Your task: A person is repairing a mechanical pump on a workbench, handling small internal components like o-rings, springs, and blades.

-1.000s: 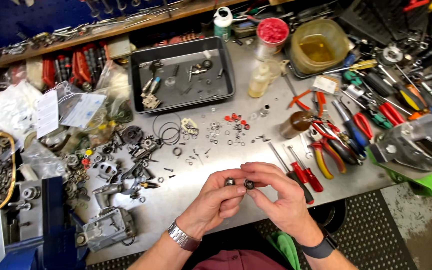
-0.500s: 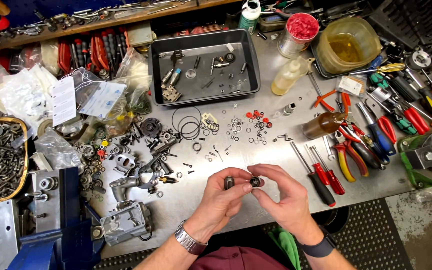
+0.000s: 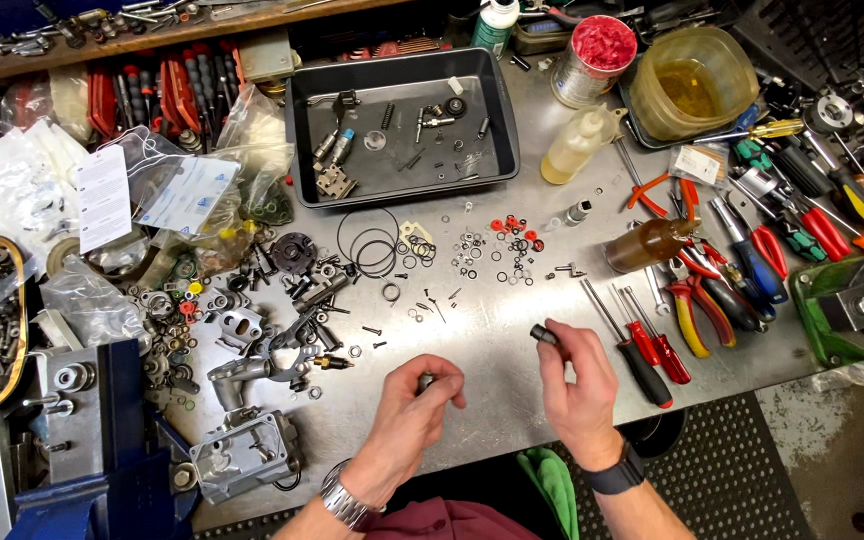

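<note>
Your right hand point(image 3: 580, 385) has its fingers point(image 3: 552, 338) pinched on a small dark cylinder point(image 3: 543, 334), long axis pointing up-left. Your left hand point(image 3: 414, 410) lies apart to the left, fingers closed around a small dark part point(image 3: 424, 381). Both hover over the steel worktop point(image 3: 492, 390), below the scattered O-rings point(image 3: 512, 240); red-handled screwdrivers point(image 3: 642, 345) lie just right.

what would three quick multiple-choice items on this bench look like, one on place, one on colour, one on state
1. Where is the black tray?
A. at the bench's far side
B. on the floor
C. under the left hand

2. What colour are the caps in the tin?
A. blue
B. red
C. white

3. What is the right hand doing?
A. lying flat
B. gripping pliers
C. pinching a small dark part

Answers: 1 A, it sits beyond the loose rings; 2 B, the tin is full of red; 3 C, the fingertips close on the part.
</note>
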